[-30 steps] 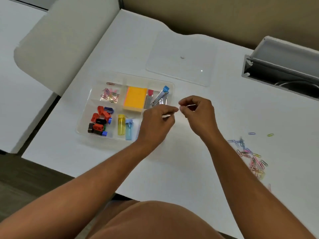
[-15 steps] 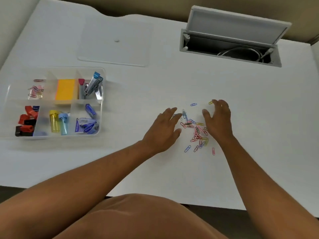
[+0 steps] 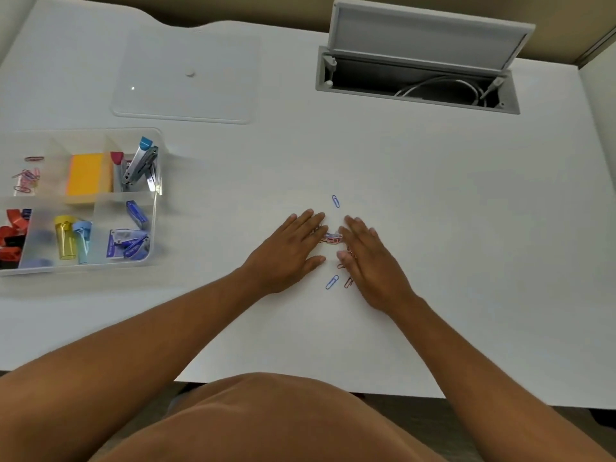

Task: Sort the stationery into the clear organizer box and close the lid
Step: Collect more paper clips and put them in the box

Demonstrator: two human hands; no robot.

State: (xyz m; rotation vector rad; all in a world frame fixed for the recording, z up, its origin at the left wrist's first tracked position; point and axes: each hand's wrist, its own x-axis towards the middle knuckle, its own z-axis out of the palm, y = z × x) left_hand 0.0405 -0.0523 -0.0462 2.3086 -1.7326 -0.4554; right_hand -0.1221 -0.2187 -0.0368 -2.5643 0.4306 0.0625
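A small heap of coloured paper clips (image 3: 332,239) lies on the white desk between my two hands. My left hand (image 3: 289,254) and my right hand (image 3: 370,258) lie flat, palms down, pressed in on the heap from both sides. Loose clips sit apart: a blue one (image 3: 335,201) beyond the fingertips, another blue one (image 3: 332,282) nearer me. The clear organizer box (image 3: 156,208) stands at the left edge, holding clips, an orange sticky-note pad (image 3: 87,177), a stapler (image 3: 140,165) and other small items. Its clear lid (image 3: 186,78) lies flat behind it.
An open grey cable hatch (image 3: 416,78) with white cables inside is set into the desk at the back right. The desk's front edge runs just beyond my knees.
My view swung from the box to the clip heap. Since half a second ago both hands have closed in, sweeping the scattered clips into a tighter heap.
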